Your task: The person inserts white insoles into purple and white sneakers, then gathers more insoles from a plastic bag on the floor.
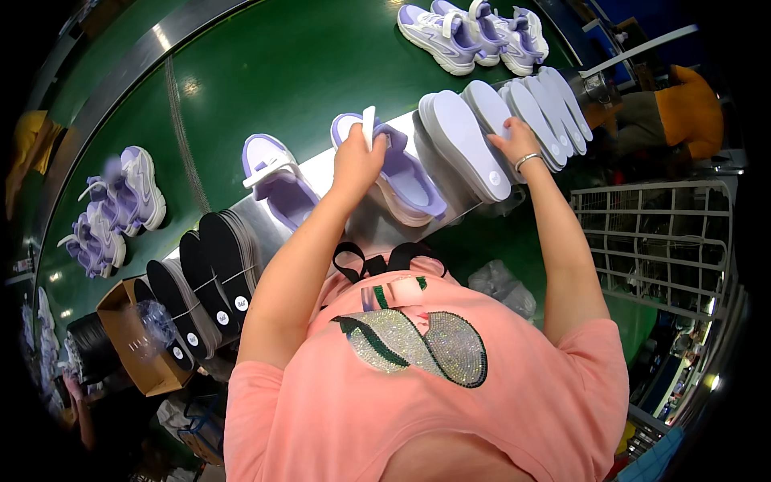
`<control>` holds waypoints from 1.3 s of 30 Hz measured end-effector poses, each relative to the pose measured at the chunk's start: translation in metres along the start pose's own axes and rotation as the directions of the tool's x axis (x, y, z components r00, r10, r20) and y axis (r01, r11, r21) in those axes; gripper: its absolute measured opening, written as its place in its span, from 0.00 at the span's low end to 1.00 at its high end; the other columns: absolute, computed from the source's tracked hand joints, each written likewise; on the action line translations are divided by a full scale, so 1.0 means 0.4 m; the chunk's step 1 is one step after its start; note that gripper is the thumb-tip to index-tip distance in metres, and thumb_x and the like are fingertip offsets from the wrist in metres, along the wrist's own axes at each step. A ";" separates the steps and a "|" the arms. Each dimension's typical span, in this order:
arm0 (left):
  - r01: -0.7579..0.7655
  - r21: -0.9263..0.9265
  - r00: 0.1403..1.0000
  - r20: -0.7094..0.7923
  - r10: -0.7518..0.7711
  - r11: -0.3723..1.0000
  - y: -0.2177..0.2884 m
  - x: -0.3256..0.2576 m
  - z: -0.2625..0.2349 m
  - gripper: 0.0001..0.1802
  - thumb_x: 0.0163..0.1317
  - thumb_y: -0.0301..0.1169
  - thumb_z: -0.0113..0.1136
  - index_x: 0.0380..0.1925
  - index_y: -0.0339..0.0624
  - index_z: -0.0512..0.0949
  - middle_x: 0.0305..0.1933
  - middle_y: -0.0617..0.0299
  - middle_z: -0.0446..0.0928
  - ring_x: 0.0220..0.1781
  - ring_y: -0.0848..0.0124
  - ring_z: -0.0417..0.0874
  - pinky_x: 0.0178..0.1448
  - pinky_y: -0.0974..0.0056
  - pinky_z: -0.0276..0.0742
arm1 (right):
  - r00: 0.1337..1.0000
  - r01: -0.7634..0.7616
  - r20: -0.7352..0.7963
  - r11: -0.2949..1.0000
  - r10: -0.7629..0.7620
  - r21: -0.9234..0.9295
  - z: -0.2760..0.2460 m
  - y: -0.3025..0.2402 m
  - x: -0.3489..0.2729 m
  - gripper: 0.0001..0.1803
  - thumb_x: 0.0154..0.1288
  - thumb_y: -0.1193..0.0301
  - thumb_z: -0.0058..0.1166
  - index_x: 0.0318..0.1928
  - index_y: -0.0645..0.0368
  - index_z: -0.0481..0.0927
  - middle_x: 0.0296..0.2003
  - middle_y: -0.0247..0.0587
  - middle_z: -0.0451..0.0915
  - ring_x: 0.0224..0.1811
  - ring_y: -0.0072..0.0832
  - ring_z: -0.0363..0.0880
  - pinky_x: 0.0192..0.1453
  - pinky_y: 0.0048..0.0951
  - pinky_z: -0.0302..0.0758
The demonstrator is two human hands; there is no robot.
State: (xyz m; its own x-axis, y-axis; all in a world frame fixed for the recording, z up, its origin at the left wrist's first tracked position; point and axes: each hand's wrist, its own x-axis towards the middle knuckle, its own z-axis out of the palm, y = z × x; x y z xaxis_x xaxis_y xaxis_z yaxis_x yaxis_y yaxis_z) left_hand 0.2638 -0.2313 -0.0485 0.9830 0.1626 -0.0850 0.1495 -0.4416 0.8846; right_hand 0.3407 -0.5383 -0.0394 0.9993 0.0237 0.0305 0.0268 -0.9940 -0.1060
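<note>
The conveyor belt (273, 64) is dark green, edged by a silver metal rim (120, 76), and carries lilac-and-white sneakers (470, 32). The insoles (474, 145) fanned along the shelf are pale lavender with small white round stickers, while the stacked insoles (213, 277) are black. The person's shirt (418, 402) is salmon pink with a glittering silver and green patch.

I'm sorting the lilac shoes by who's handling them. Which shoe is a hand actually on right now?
The lilac shoe at the middle of the bench, under the left hand. The one to its left and the pairs on the green belt lie untouched.
</note>
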 end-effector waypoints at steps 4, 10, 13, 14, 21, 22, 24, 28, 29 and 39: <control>-0.051 -0.047 0.998 -0.027 0.050 0.998 -0.020 0.002 0.010 0.17 0.52 0.38 0.50 0.34 0.34 0.68 0.30 0.40 0.75 0.34 0.45 0.75 0.39 0.51 0.70 | 0.985 -0.088 0.142 0.995 0.095 -0.054 -0.045 -0.022 0.003 0.25 0.45 0.55 0.60 0.38 0.59 0.72 0.36 0.49 0.76 0.40 0.42 0.75 0.44 0.37 0.69; 0.006 0.020 1.000 0.003 -0.006 1.000 0.008 -0.013 -0.002 0.15 0.52 0.36 0.50 0.33 0.34 0.68 0.28 0.41 0.75 0.32 0.45 0.76 0.38 0.51 0.70 | 0.889 -0.270 0.457 0.763 -0.037 0.588 -0.205 -0.109 -0.051 0.19 0.46 0.57 0.58 0.29 0.61 0.76 0.24 0.40 0.76 0.26 0.30 0.74 0.32 0.30 0.70; -0.020 0.049 0.999 -0.049 0.022 0.999 -0.003 -0.029 0.007 0.14 0.53 0.34 0.50 0.33 0.34 0.67 0.26 0.40 0.74 0.30 0.45 0.76 0.37 0.50 0.70 | 0.598 -0.422 0.737 0.657 -0.316 0.625 -0.245 -0.228 -0.153 0.18 0.46 0.58 0.57 0.25 0.64 0.76 0.19 0.34 0.73 0.21 0.21 0.72 0.27 0.26 0.69; -0.029 0.058 0.998 -0.047 0.032 0.998 0.000 -0.031 0.008 0.14 0.53 0.34 0.50 0.33 0.33 0.67 0.26 0.40 0.74 0.30 0.45 0.76 0.37 0.50 0.70 | 0.575 -0.336 0.761 0.761 -0.301 0.555 -0.229 -0.257 -0.171 0.17 0.46 0.59 0.56 0.24 0.64 0.77 0.19 0.36 0.74 0.20 0.24 0.72 0.27 0.27 0.70; -0.024 0.100 0.998 -0.051 0.029 0.995 0.011 -0.028 0.013 0.12 0.54 0.32 0.50 0.32 0.34 0.65 0.24 0.41 0.74 0.29 0.45 0.75 0.34 0.49 0.70 | 0.797 0.523 0.341 0.852 -0.498 0.023 -0.033 -0.408 -0.214 0.13 0.45 0.62 0.52 0.25 0.59 0.78 0.27 0.45 0.76 0.33 0.40 0.75 0.38 0.35 0.70; -0.002 0.111 0.998 -0.065 0.009 0.994 0.012 -0.026 0.012 0.12 0.54 0.31 0.50 0.33 0.34 0.65 0.24 0.41 0.74 0.29 0.44 0.75 0.34 0.49 0.70 | 0.797 0.572 0.284 0.817 -0.533 -0.070 -0.027 -0.413 -0.214 0.13 0.45 0.61 0.52 0.27 0.58 0.78 0.29 0.44 0.75 0.36 0.39 0.75 0.40 0.36 0.69; -0.005 0.088 0.997 -0.080 0.012 0.996 0.002 -0.027 0.023 0.11 0.55 0.31 0.50 0.33 0.34 0.65 0.24 0.40 0.74 0.29 0.44 0.75 0.34 0.49 0.70 | 0.788 0.570 0.365 0.812 -0.496 -0.126 -0.066 -0.396 -0.224 0.16 0.45 0.60 0.52 0.32 0.57 0.77 0.31 0.43 0.74 0.39 0.39 0.73 0.42 0.39 0.68; 0.012 0.079 0.995 -0.102 -0.004 0.997 -0.007 -0.027 0.025 0.11 0.55 0.30 0.50 0.34 0.35 0.64 0.25 0.39 0.74 0.30 0.44 0.75 0.34 0.48 0.70 | 0.716 0.534 0.581 0.840 -0.387 -0.098 -0.169 -0.360 -0.221 0.20 0.44 0.60 0.53 0.38 0.57 0.74 0.31 0.44 0.75 0.36 0.40 0.74 0.40 0.40 0.70; 0.012 0.077 0.995 -0.102 -0.004 0.997 -0.009 -0.025 0.024 0.11 0.55 0.30 0.50 0.34 0.35 0.64 0.25 0.39 0.74 0.30 0.44 0.75 0.34 0.48 0.70 | 0.694 0.513 0.621 0.856 -0.365 -0.070 -0.176 -0.359 -0.218 0.19 0.44 0.61 0.53 0.37 0.57 0.74 0.30 0.44 0.75 0.35 0.40 0.75 0.39 0.39 0.71; -0.060 0.010 0.993 -0.101 0.060 0.998 -0.016 -0.022 0.039 0.11 0.54 0.30 0.51 0.34 0.36 0.64 0.25 0.41 0.74 0.30 0.44 0.75 0.34 0.48 0.69 | 0.652 0.698 0.493 0.710 -0.576 -0.094 0.006 -0.417 -0.180 0.07 0.47 0.69 0.50 0.26 0.58 0.79 0.29 0.47 0.77 0.33 0.38 0.77 0.36 0.34 0.74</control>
State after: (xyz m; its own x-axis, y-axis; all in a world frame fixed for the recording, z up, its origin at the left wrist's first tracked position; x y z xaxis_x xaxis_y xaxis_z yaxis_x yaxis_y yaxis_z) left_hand 0.2560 -0.2435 -0.0605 0.9744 0.2241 0.0156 0.0914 -0.4590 0.8837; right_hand 0.2642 -0.3741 -0.0264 0.6498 0.6409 -0.4087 0.7141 -0.6989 0.0393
